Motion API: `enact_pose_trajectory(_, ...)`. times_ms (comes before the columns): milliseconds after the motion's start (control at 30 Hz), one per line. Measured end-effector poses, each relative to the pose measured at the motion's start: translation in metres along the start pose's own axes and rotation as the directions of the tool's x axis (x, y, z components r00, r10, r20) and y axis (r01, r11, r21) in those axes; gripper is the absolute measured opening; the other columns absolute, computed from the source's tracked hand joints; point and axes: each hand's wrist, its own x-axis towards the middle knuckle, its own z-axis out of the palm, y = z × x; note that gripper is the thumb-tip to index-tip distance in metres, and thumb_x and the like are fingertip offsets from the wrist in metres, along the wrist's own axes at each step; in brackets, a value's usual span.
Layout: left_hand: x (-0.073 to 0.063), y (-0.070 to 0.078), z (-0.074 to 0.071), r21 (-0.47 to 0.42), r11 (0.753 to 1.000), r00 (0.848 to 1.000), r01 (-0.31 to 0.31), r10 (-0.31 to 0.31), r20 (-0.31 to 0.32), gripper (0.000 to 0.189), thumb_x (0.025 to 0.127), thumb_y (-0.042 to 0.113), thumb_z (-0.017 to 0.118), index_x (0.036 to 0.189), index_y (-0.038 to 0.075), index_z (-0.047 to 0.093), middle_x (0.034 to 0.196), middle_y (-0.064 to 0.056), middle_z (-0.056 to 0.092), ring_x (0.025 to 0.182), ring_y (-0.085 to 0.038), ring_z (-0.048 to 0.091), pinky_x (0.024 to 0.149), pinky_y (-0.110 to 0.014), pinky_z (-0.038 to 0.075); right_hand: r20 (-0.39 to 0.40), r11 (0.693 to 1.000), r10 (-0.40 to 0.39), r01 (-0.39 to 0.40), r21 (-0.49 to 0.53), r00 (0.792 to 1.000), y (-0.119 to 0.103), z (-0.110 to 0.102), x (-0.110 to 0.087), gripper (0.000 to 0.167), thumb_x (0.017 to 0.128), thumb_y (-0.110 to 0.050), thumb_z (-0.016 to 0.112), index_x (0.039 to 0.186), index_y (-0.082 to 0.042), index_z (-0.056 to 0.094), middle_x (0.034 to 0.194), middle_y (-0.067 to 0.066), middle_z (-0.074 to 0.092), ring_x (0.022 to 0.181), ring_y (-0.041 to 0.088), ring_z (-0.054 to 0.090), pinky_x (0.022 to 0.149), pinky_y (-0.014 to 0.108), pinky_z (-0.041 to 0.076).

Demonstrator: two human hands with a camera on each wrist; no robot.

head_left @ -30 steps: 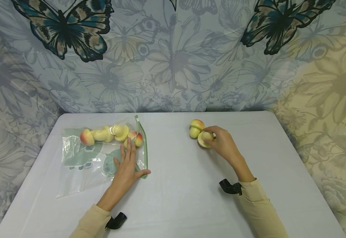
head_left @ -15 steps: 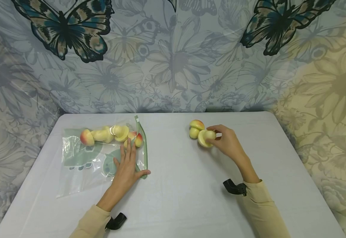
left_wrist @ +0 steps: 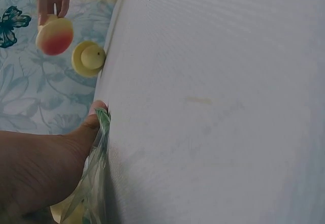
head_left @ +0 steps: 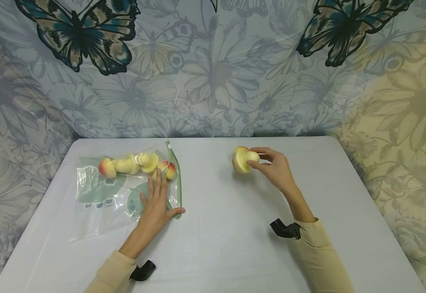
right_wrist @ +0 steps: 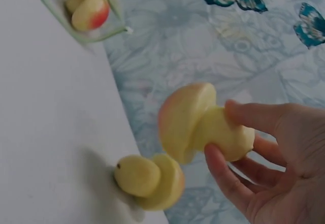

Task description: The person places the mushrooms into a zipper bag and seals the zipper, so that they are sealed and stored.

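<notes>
My right hand (head_left: 277, 169) pinches the yellow stem of a toy mushroom (right_wrist: 185, 125) between thumb and fingers. Its rounded cap is yellow blushed with red, and it is held above the table. A second, similar mushroom (right_wrist: 155, 181) lies on the table just below it; the held one mostly hides it in the head view. My left hand (head_left: 156, 209) rests with straight fingers on a clear zip bag (head_left: 99, 219) with green print and a green zip edge. Several like mushrooms (head_left: 125, 165) lie in a row inside, partly under the fingertips.
A white-covered table (head_left: 213, 244) carries everything. Behind it hangs a floral cloth (head_left: 213, 81) with large butterflies, which also covers both sides. A black wrist camera (head_left: 143, 271) sits at the left sleeve, another black camera (head_left: 285, 229) at the right.
My right hand has lifted one mushroom off the table and carried it slightly left and back, over the second one. The left hand and the bag have stayed put.
</notes>
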Motion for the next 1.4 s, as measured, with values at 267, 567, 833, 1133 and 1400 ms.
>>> enact_pose_trajectory(267, 0.001, 0.0, 0.0, 0.018, 1.0, 1.0, 0.005, -0.005, -0.006, 0.126, 0.067, 0.043, 0.085, 0.155, -0.003, 0.008, 0.164, -0.013, -0.011, 0.144, -0.053, -0.001, 0.093, -0.085, 0.011, 0.019, 0.998, 0.037, -0.037, 0.045, 0.999, -0.003, 0.022, 0.003, 0.042, 0.085, -0.019, 0.078, 0.122, -0.004, 0.066, 0.134, 0.008, 0.06, 0.115, 0.028, 0.06, 0.079, 0.022, 0.053)
enact_pose_trajectory(567, 0.002, 0.002, -0.001, 0.001, 1.0, 0.999, 0.028, -0.028, 0.025, 0.127, 0.068, 0.044, 0.084, 0.156, -0.001, 0.005, 0.163, -0.012, -0.014, 0.144, -0.05, -0.006, 0.095, -0.084, 0.008, 0.063, 0.993, 0.034, -0.04, 0.107, 0.997, -0.007, 0.056, 0.006, 0.04, 0.085, -0.014, 0.077, 0.122, -0.003, 0.066, 0.134, 0.01, 0.054, 0.117, 0.032, 0.059, 0.089, 0.039, 0.054)
enact_pose_trajectory(833, 0.002, 0.001, 0.0, -0.001, 0.999, 0.999, 0.04, -0.04, 0.025, 0.129, 0.067, 0.043, 0.085, 0.156, 0.0, 0.003, 0.163, -0.011, -0.014, 0.145, -0.049, -0.007, 0.096, -0.083, 0.008, 0.137, 0.979, 0.037, -0.064, 0.193, 0.99, -0.006, 0.092, 0.018, 0.041, 0.085, -0.012, 0.077, 0.123, -0.003, 0.066, 0.133, 0.011, 0.059, 0.118, 0.032, 0.06, 0.088, 0.043, 0.054)
enact_pose_trajectory(1133, 0.002, 0.001, 0.0, 0.002, 1.0, 1.0, 0.03, -0.03, 0.004, 0.128, 0.066, 0.042, 0.086, 0.156, -0.001, 0.006, 0.164, -0.012, -0.011, 0.145, -0.05, -0.004, 0.094, -0.084, 0.01, 0.207, 0.962, 0.063, -0.115, 0.248, 0.976, -0.005, 0.125, 0.025, 0.044, 0.085, -0.014, 0.077, 0.126, -0.003, 0.064, 0.131, 0.011, 0.059, 0.113, 0.029, 0.064, 0.083, 0.034, 0.056)
enact_pose_trajectory(1400, 0.001, 0.002, -0.001, 0.008, 0.999, 0.999, 0.033, -0.033, 0.018, 0.128, 0.067, 0.043, 0.085, 0.156, -0.002, 0.005, 0.163, -0.013, -0.011, 0.145, -0.049, -0.004, 0.095, -0.083, 0.011, 0.245, 0.936, 0.059, -0.139, 0.324, 0.968, 0.0, 0.144, 0.031, 0.043, 0.087, -0.009, 0.074, 0.127, 0.002, 0.062, 0.129, 0.014, 0.061, 0.105, 0.028, 0.067, 0.081, 0.034, 0.056)
